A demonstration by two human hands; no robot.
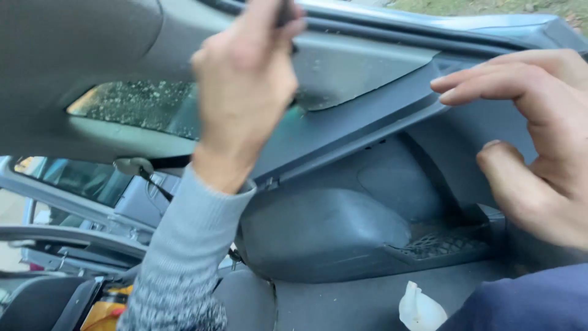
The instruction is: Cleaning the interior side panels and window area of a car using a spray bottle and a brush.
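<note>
Both hands (245, 79) (533, 135) flank the grey trim panel (361, 122).

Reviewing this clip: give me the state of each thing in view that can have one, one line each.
left hand: raised, closed around a dark object at the roof edge
right hand: open, fingers spread near the grey trim panel
side window: speckled with dirt
white crumpled wipe: lying loose on the dark floor

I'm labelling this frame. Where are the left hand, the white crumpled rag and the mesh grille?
left hand (245, 86): head view, back of the hand.
white crumpled rag (420, 309): head view, middle of the rag.
mesh grille (444, 244): head view, centre of the mesh.
</note>
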